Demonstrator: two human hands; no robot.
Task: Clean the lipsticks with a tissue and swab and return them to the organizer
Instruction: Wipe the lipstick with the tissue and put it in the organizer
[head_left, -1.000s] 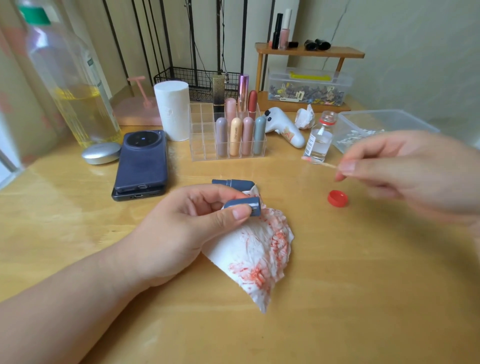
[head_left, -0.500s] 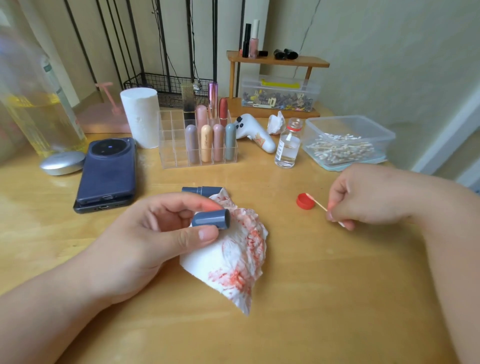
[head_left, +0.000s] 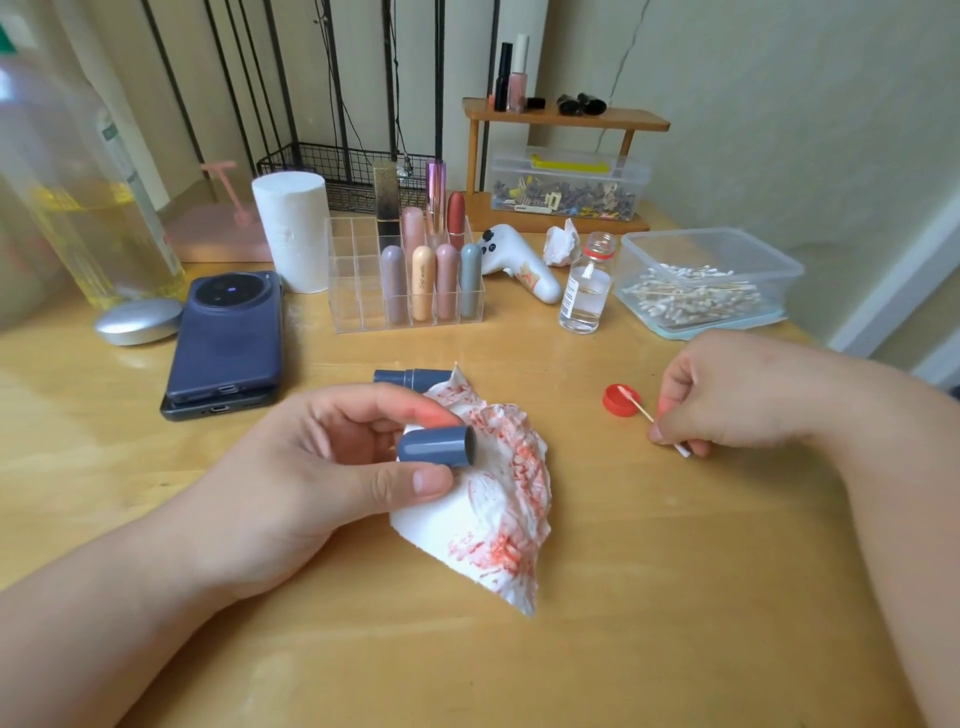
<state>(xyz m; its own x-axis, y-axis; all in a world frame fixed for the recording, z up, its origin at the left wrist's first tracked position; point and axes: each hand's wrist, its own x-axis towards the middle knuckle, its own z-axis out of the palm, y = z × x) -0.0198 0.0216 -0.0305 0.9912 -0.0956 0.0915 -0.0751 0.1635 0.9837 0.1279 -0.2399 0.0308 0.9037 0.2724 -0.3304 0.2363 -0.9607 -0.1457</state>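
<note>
My left hand (head_left: 317, 483) pinches a blue-grey lipstick cap (head_left: 435, 446) between thumb and fingers, its open end facing right, and also holds a white tissue (head_left: 498, 509) smeared with red. The blue-grey lipstick body (head_left: 410, 377) lies on the table just behind the tissue. My right hand (head_left: 727, 395) grips a cotton swab (head_left: 644, 413) whose tip points at a red bottle cap (head_left: 621, 400). A clear acrylic organizer (head_left: 358, 291) at the back holds several lipsticks on its right side.
An open small glass bottle (head_left: 586, 291) of clear liquid stands right of the organizer. A plastic box of cotton swabs (head_left: 706, 286) sits at the right. A dark phone (head_left: 226, 338), tissue roll (head_left: 293, 228), large bottle (head_left: 78, 171) and silver lid (head_left: 137, 321) are at the left.
My right hand came down from beside the small bottle to the table near the red cap, swab still in it. My left hand turned the cap's open end rightward.
</note>
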